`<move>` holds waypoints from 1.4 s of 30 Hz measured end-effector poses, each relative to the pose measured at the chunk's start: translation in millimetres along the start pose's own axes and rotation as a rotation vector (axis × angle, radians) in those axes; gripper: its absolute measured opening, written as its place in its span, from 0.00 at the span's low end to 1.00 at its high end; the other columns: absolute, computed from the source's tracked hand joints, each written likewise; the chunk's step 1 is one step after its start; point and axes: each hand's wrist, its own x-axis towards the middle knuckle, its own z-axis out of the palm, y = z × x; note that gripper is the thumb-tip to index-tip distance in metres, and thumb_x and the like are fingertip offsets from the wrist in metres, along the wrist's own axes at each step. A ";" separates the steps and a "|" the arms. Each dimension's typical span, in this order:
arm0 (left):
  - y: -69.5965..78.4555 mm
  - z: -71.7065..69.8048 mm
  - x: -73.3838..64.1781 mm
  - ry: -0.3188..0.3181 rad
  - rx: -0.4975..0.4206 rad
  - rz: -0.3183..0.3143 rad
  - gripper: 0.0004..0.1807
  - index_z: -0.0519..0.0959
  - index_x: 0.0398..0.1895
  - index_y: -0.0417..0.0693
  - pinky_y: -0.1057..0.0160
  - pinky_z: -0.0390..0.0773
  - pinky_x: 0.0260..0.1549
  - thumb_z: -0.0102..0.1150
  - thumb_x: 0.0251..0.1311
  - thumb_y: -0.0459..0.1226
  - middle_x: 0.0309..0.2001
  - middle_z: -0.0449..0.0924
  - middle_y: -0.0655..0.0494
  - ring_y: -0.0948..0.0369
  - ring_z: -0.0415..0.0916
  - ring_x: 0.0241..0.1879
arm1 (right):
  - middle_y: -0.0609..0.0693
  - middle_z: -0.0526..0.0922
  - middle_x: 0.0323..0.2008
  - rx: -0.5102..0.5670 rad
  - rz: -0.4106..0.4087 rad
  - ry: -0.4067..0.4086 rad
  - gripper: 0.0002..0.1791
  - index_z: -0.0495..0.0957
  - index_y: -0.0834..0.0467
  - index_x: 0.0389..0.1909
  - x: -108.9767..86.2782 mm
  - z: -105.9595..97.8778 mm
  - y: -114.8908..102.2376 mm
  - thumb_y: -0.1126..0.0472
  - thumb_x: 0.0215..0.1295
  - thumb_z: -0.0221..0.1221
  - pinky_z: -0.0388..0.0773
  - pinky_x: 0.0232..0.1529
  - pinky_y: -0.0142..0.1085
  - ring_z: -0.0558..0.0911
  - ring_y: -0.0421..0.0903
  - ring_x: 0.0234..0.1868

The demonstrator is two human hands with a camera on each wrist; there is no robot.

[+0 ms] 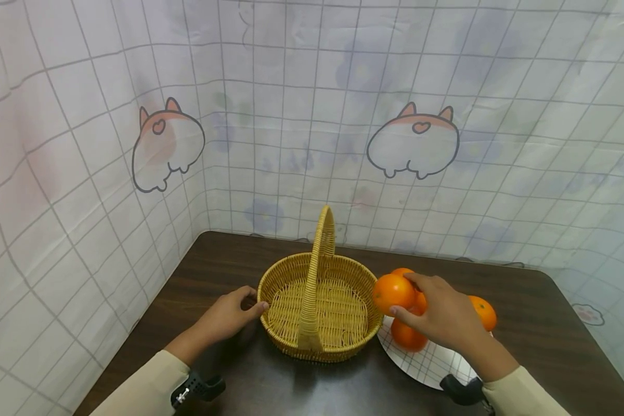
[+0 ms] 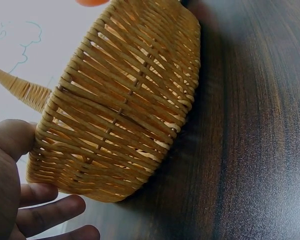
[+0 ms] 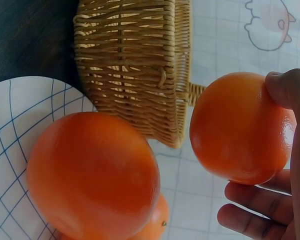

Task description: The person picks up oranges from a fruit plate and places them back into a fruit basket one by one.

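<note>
Lifted clear of the checked plate [image 1: 426, 364], an orange [image 1: 393, 292] is held by the right hand [image 1: 444, 318], its thumb and fingers curled round the fruit, just beside the right rim of the wicker basket [image 1: 319, 315]. The basket is steadied on the dark bench [image 1: 541, 323] by the left hand [image 1: 229, 315], whose fingers rest loosely against the left wall with nothing clasped.

Three more oranges are seen on the plate, one [image 1: 408, 335] directly under the raised fruit, one [image 1: 483, 312] beyond the wrist, a third partly hidden. A slip is judged possible, since the orange is pinched at its sides only; if dropped, the fruit below could be struck and rolled off the plate. The upright handle [image 1: 317, 271] could also be clipped if the fruit is carried across low.

No long axis is shown by the orange, being nearly round; its stem end cannot be made out. The basket's handle is aligned from near to far across its middle.
</note>
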 end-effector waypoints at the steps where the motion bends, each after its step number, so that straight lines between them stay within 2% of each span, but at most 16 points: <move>1: 0.0 0.1 0.0 0.001 0.001 -0.001 0.23 0.79 0.55 0.49 0.45 0.79 0.51 0.60 0.71 0.56 0.50 0.83 0.55 0.55 0.81 0.51 | 0.61 0.80 0.54 -0.002 -0.003 0.002 0.53 0.72 0.59 0.69 0.4 0.3 -0.5 0.20 0.57 0.57 0.80 0.32 0.50 0.82 0.53 0.39; 7: 0.8 0.0 -0.1 0.004 0.006 -0.002 0.23 0.79 0.55 0.48 0.45 0.79 0.51 0.60 0.71 0.55 0.50 0.83 0.54 0.54 0.81 0.51 | 0.58 0.81 0.47 -0.016 -0.016 0.019 0.53 0.74 0.57 0.67 2.9 3.0 -3.5 0.19 0.56 0.57 0.77 0.26 0.45 0.79 0.48 0.32; 13: -0.2 0.3 0.2 0.002 0.006 -0.007 0.22 0.79 0.54 0.49 0.45 0.79 0.51 0.60 0.71 0.55 0.50 0.83 0.54 0.53 0.81 0.52 | 0.57 0.81 0.48 0.006 -0.019 0.004 0.51 0.74 0.54 0.67 4.5 7.5 -6.2 0.19 0.56 0.58 0.77 0.28 0.44 0.78 0.45 0.31; 18: -0.6 0.4 0.2 0.004 0.011 -0.009 0.22 0.79 0.54 0.50 0.45 0.79 0.50 0.60 0.70 0.56 0.50 0.83 0.54 0.54 0.81 0.51 | 0.56 0.81 0.47 0.012 -0.030 -0.011 0.51 0.74 0.55 0.66 6.8 11.2 -8.8 0.19 0.56 0.58 0.77 0.27 0.42 0.78 0.44 0.32; 24: 2.4 -0.6 -2.0 0.010 -0.007 0.011 0.20 0.79 0.52 0.50 0.46 0.79 0.50 0.61 0.71 0.54 0.49 0.84 0.55 0.54 0.81 0.51 | 0.55 0.81 0.53 -0.001 -0.061 0.002 0.48 0.75 0.55 0.66 8.2 17.2 -10.1 0.23 0.57 0.61 0.77 0.27 0.41 0.80 0.45 0.35; 31: 2.4 -0.2 -2.4 0.012 -0.013 0.012 0.20 0.79 0.53 0.49 0.46 0.80 0.49 0.60 0.71 0.54 0.49 0.84 0.55 0.54 0.81 0.51 | 0.55 0.81 0.54 0.002 -0.065 -0.007 0.47 0.75 0.54 0.66 8.1 20.5 -12.1 0.23 0.58 0.62 0.76 0.26 0.40 0.81 0.46 0.37; 42: 1.7 0.4 -1.6 0.008 -0.014 0.005 0.22 0.79 0.54 0.49 0.46 0.80 0.50 0.60 0.71 0.55 0.50 0.84 0.55 0.54 0.81 0.51 | 0.55 0.82 0.57 -0.011 -0.074 -0.001 0.46 0.77 0.55 0.65 6.9 21.0 -13.4 0.22 0.60 0.59 0.78 0.25 0.41 0.83 0.54 0.45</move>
